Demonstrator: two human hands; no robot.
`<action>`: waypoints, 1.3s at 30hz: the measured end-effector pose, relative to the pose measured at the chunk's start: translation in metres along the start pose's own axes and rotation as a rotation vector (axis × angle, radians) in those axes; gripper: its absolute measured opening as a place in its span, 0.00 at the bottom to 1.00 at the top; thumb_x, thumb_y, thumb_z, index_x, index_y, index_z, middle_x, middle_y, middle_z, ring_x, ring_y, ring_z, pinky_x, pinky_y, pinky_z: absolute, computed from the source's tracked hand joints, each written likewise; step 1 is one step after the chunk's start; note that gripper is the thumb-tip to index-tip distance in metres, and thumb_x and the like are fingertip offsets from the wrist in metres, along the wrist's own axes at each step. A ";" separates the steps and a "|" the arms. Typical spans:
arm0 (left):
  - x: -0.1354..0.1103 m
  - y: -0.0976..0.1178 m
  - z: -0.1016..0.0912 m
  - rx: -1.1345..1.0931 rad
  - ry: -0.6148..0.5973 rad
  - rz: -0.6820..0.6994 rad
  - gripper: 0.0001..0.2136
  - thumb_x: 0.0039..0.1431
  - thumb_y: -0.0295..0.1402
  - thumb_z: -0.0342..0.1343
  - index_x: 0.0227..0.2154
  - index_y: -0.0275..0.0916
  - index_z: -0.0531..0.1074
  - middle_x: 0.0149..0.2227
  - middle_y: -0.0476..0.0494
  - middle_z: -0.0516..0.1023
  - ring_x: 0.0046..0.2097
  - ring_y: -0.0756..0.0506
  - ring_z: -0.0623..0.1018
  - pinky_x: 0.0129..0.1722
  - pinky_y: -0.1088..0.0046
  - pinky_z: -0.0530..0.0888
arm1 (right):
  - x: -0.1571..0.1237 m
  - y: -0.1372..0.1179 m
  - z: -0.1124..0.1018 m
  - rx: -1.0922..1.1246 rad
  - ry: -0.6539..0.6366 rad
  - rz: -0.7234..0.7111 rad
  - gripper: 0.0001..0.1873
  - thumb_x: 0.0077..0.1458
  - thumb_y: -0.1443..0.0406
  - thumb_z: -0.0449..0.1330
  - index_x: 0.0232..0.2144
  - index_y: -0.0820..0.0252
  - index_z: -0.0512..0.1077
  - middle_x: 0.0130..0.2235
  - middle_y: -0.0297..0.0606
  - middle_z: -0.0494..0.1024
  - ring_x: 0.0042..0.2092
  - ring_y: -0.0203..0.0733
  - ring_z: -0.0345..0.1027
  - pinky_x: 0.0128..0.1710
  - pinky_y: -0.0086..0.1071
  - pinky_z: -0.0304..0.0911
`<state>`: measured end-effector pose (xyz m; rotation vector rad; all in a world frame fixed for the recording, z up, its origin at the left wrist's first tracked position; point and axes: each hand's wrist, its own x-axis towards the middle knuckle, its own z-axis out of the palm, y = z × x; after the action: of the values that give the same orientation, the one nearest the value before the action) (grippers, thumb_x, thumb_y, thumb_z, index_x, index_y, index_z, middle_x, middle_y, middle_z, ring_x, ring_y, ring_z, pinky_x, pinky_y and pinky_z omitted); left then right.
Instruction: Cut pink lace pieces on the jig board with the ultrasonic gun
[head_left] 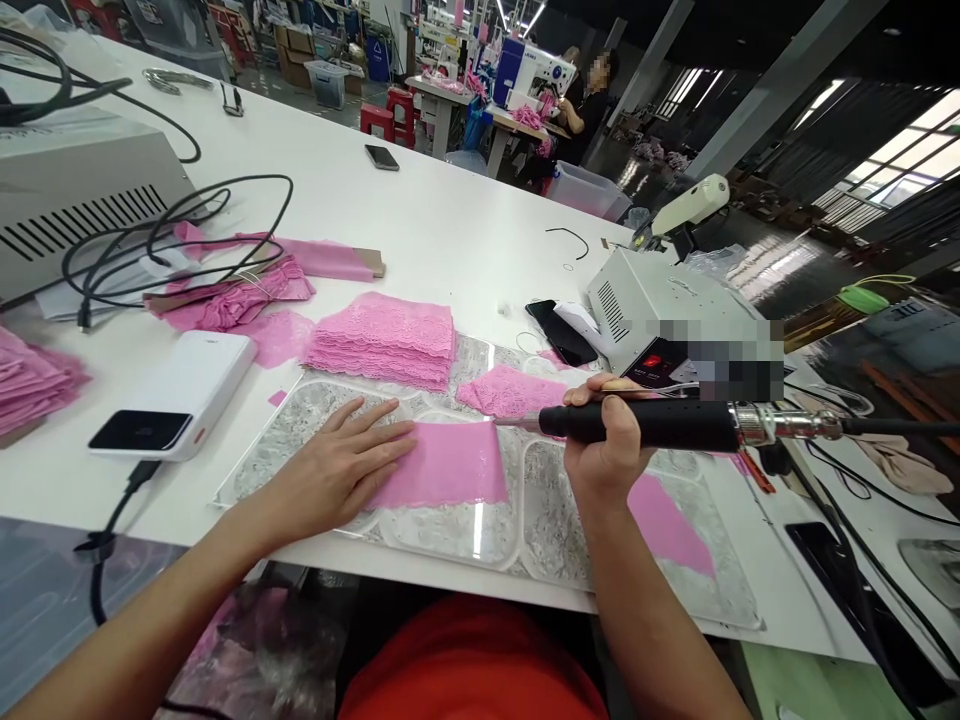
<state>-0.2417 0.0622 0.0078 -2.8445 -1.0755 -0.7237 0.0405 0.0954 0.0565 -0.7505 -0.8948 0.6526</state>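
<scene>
My left hand [349,460] lies flat, fingers stretched out, on the left end of a pink fabric piece [450,465]. The fabric rests on a clear board with a grey marbled look [450,535]. In my right hand [611,440] is a black handheld ultrasonic cutter or similar corded tool [667,424], held level. Its metal tip meets the fabric's upper right corner; whether it touches I cannot tell. Behind the fabric sit a stack of pink lace pieces [382,345] and a loose lace piece [510,390]. Another pink piece [671,525] lies partly behind my right forearm.
A white power bank [202,385] with a cable stands at left, near a grey vented box [90,190] and looped black cables [180,230]. To the right are a control box [675,300], phones and more cables. Farther back, a person [589,110] sits at a sewing machine [532,75].
</scene>
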 end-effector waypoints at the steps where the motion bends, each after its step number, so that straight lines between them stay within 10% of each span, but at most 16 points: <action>1: 0.000 0.000 0.000 0.003 0.001 0.000 0.17 0.69 0.31 0.44 0.55 0.42 0.71 0.58 0.47 0.73 0.65 0.39 0.63 0.65 0.54 0.56 | 0.000 0.000 0.000 0.000 -0.007 -0.002 0.04 0.45 0.65 0.60 0.27 0.58 0.69 0.31 0.30 0.70 0.27 0.32 0.64 0.34 0.34 0.64; 39: -0.002 0.006 -0.002 0.026 -0.057 -0.038 0.17 0.67 0.28 0.45 0.54 0.41 0.72 0.58 0.44 0.73 0.65 0.37 0.64 0.63 0.48 0.60 | -0.014 0.002 0.017 0.031 -0.123 0.072 0.04 0.47 0.65 0.61 0.27 0.58 0.69 0.31 0.30 0.69 0.29 0.32 0.65 0.35 0.34 0.66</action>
<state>-0.2397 0.0563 0.0094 -2.8471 -1.1403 -0.6294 0.0191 0.0910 0.0560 -0.7228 -0.9710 0.7811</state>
